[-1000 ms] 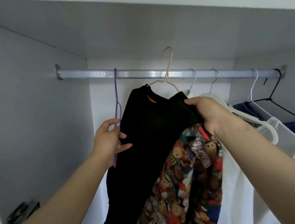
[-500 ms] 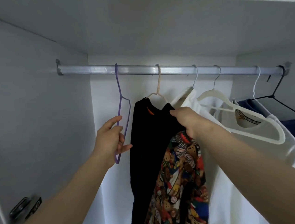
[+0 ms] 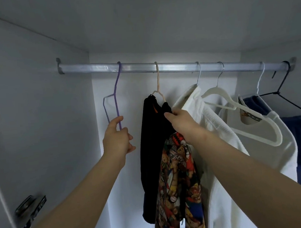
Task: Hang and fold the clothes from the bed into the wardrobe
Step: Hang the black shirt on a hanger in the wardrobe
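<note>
door hinge | metal, lower left | on wardrobe side wall

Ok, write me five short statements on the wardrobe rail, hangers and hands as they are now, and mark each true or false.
1. The left hand holds the purple hanger, which carries no garment. True.
2. The right hand is on the white top. False: it grips the black garment.
3. The black garment's hanger hook is off the rail. False: it is hooked over it.
4. The black hanger hangs at the rail's right end. True.
5. A teddy-bear print garment hangs beside the black one. True.
</note>
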Demonstrator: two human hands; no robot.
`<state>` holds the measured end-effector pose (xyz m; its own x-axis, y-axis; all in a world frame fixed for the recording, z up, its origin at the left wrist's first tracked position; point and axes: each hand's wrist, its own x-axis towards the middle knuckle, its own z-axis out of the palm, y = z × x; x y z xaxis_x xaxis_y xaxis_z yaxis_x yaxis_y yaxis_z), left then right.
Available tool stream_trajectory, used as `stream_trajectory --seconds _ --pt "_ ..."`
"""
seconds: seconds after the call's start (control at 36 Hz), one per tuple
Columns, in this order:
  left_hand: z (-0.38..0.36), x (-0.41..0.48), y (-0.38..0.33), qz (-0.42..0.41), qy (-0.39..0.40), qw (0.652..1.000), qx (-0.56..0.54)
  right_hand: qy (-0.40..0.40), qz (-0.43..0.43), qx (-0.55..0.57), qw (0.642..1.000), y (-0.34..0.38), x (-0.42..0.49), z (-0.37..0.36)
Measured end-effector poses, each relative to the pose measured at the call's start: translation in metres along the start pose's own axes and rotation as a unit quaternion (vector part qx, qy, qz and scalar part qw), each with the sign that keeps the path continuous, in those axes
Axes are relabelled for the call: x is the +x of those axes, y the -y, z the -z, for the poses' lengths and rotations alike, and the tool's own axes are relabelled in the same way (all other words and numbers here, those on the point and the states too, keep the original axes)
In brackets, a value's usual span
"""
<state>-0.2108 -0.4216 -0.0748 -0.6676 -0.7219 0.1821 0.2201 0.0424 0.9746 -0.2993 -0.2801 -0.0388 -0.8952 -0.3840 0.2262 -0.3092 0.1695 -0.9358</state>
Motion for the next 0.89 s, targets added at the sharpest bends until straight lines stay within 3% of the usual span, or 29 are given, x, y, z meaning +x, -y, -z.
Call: stream_trajectory --seconds 0.22,0.36,0.47,0.69,0.89 --pt "0.007 -0.020 0.017 -0.053 0.010 0.998 0.045 0.015 -0.009 -0.005 1.000 -0.018 -0.027 0.006" --pt "0.005 -0.038 0.010 -0.200 -0.062 0.963 0.168 -0.010 -0.011 -0.003 1.000 -0.010 -0.040 0.017" --pt "-0.009 -0.052 -0.010 -0.279 -0.018 0.945 0.167 -0.026 0.011 0.046 0.999 0.005 -0.051 0.029" --pt "-0.061 -0.079 -0.047 -0.230 0.125 0.965 0.032 -0.084 0.057 0.132 0.986 0.025 -0.089 0.078" --pt "-0.117 -0.125 -0.046 -0.164 0.223 0.958 -0.071 -0.186 0.046 0.165 0.967 0.006 -0.145 0.123"
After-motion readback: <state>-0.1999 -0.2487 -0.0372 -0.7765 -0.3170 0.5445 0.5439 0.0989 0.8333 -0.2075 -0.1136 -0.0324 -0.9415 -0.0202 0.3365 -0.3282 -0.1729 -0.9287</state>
